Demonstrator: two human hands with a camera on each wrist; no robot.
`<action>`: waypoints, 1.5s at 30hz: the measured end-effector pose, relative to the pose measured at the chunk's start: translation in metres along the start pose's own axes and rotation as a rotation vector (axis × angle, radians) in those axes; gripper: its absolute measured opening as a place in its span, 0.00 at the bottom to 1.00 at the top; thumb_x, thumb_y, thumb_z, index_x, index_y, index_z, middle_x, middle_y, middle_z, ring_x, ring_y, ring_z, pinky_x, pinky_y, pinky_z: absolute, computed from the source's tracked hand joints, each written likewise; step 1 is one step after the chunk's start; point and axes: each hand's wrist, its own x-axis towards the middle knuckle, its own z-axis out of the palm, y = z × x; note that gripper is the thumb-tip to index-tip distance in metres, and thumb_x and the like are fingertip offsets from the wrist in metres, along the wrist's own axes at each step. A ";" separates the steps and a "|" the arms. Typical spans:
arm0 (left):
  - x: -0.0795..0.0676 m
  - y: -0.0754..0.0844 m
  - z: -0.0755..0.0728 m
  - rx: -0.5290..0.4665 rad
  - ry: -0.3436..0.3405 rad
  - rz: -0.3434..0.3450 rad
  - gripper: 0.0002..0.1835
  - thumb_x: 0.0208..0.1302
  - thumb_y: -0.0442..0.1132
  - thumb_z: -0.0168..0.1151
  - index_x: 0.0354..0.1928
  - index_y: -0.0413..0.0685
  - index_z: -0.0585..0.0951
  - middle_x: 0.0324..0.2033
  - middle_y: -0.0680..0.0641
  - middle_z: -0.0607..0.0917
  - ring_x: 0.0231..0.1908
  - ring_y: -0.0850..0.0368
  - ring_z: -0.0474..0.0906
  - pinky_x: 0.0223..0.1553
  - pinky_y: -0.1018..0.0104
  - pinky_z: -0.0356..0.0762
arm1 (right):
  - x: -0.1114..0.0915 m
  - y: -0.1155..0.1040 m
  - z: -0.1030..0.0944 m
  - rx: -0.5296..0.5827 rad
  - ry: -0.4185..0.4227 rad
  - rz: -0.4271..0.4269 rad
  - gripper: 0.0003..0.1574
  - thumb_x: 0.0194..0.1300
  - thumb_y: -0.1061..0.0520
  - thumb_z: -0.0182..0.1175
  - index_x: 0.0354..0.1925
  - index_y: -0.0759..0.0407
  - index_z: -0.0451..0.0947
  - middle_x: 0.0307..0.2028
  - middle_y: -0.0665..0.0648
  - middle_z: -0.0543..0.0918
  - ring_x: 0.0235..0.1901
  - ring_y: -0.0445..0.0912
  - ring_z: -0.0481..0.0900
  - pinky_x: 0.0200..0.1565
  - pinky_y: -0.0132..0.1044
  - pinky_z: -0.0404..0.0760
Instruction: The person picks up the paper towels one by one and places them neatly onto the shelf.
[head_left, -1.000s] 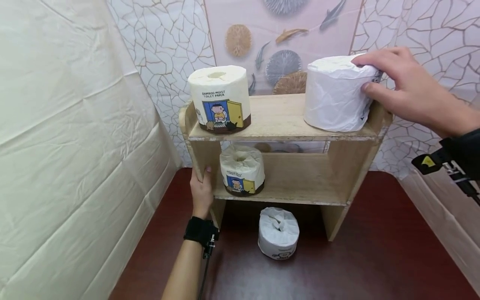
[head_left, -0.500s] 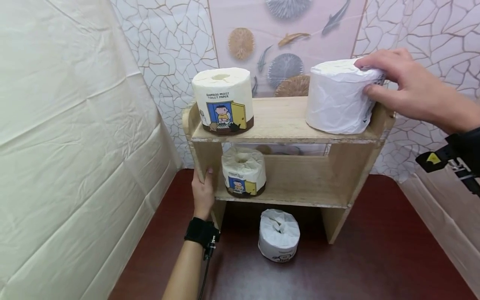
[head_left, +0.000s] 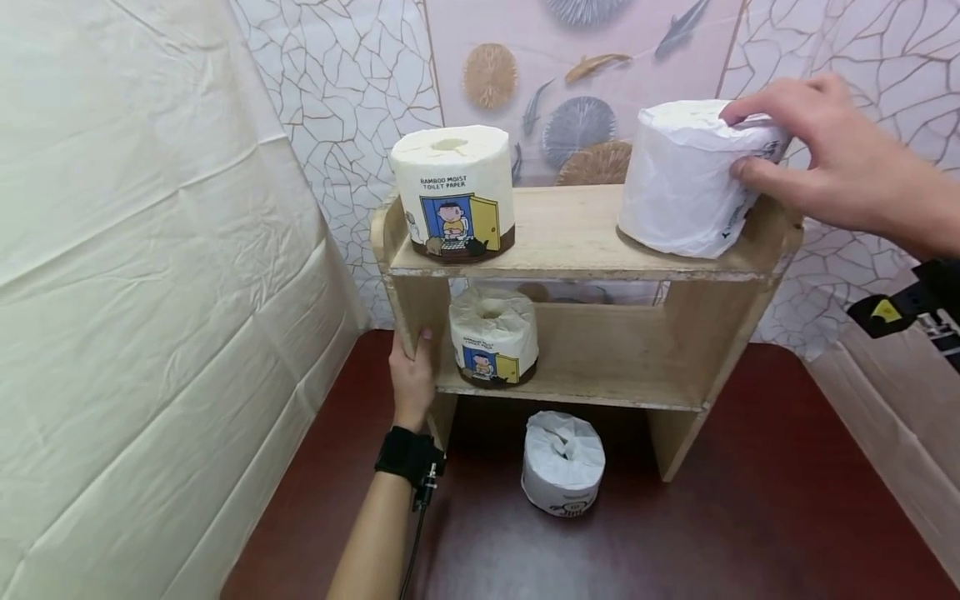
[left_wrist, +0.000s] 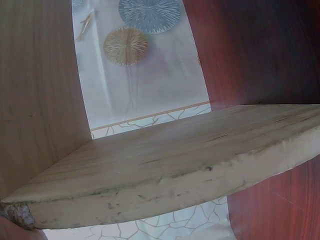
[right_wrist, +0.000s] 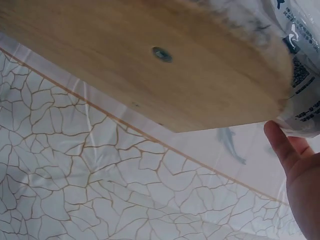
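On the top board of a wooden shelf unit [head_left: 600,333], at its right end, stands a white paper-wrapped toilet roll [head_left: 682,187]. My right hand [head_left: 832,158] grips this roll at its upper right edge, thumb on the near side and fingers over the top. A thin dark line shows under the roll's lower left edge. My left hand [head_left: 412,379] holds the unit's left side panel [head_left: 420,321], the thumb on its inner face. Dark printing on the white wrapper shows beside my right hand in the right wrist view.
A cream toilet roll [head_left: 457,196] with a cartoon print stands at the top left. Below it, another cartoon-printed roll [head_left: 495,337] sits on the middle board. A smaller white roll [head_left: 562,467] stands on the dark red table [head_left: 645,542] before the unit. Curtains hang around.
My right hand and the white roll have shifted slightly up and right, and more of its side printing shows. My left hand keeps its hold on the panel. The head view has shifted slightly.
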 end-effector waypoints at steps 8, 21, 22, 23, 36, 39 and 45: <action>0.001 -0.002 0.000 0.000 0.013 0.001 0.23 0.79 0.38 0.60 0.72 0.43 0.74 0.58 0.34 0.84 0.55 0.38 0.82 0.57 0.41 0.78 | 0.005 -0.019 -0.003 -0.096 0.034 -0.033 0.28 0.69 0.64 0.61 0.66 0.66 0.73 0.59 0.71 0.75 0.58 0.64 0.54 0.47 0.61 0.55; -0.003 0.006 0.003 0.010 0.027 -0.054 0.24 0.80 0.36 0.57 0.74 0.39 0.71 0.60 0.29 0.81 0.58 0.33 0.80 0.59 0.37 0.76 | 0.006 -0.024 0.001 -0.116 0.070 -0.097 0.25 0.70 0.61 0.64 0.62 0.68 0.76 0.56 0.72 0.77 0.59 0.67 0.57 0.55 0.63 0.52; -0.004 0.010 0.003 0.007 0.027 -0.053 0.24 0.80 0.36 0.57 0.73 0.38 0.71 0.60 0.29 0.81 0.58 0.33 0.80 0.59 0.37 0.76 | 0.006 -0.025 0.001 -0.120 0.074 -0.105 0.25 0.70 0.61 0.64 0.62 0.69 0.76 0.55 0.72 0.77 0.59 0.67 0.57 0.56 0.63 0.52; -0.004 0.014 0.003 0.006 0.027 -0.050 0.24 0.80 0.35 0.57 0.73 0.36 0.71 0.60 0.28 0.81 0.58 0.32 0.80 0.59 0.37 0.75 | 0.006 -0.026 0.001 -0.121 0.079 -0.111 0.25 0.70 0.61 0.64 0.62 0.69 0.76 0.54 0.73 0.77 0.58 0.67 0.58 0.57 0.62 0.52; -0.007 0.030 0.003 -0.004 0.016 -0.060 0.23 0.80 0.35 0.57 0.71 0.33 0.72 0.58 0.25 0.81 0.55 0.29 0.80 0.57 0.34 0.75 | 0.008 -0.045 0.002 -0.206 0.109 -0.086 0.26 0.68 0.59 0.65 0.60 0.71 0.77 0.54 0.76 0.78 0.50 0.70 0.67 0.60 0.63 0.51; -0.006 0.030 0.003 -0.005 0.017 -0.058 0.23 0.80 0.35 0.57 0.72 0.34 0.72 0.59 0.26 0.81 0.56 0.29 0.80 0.57 0.35 0.75 | 0.009 -0.050 0.001 -0.213 0.110 -0.065 0.27 0.69 0.57 0.65 0.60 0.72 0.77 0.55 0.76 0.78 0.49 0.70 0.68 0.60 0.64 0.52; -0.006 0.030 0.003 -0.008 0.013 -0.051 0.24 0.80 0.35 0.57 0.72 0.34 0.71 0.60 0.25 0.80 0.57 0.29 0.80 0.58 0.34 0.75 | 0.010 -0.061 -0.002 -0.261 0.079 0.002 0.29 0.71 0.54 0.64 0.62 0.71 0.76 0.58 0.77 0.77 0.52 0.71 0.68 0.61 0.65 0.53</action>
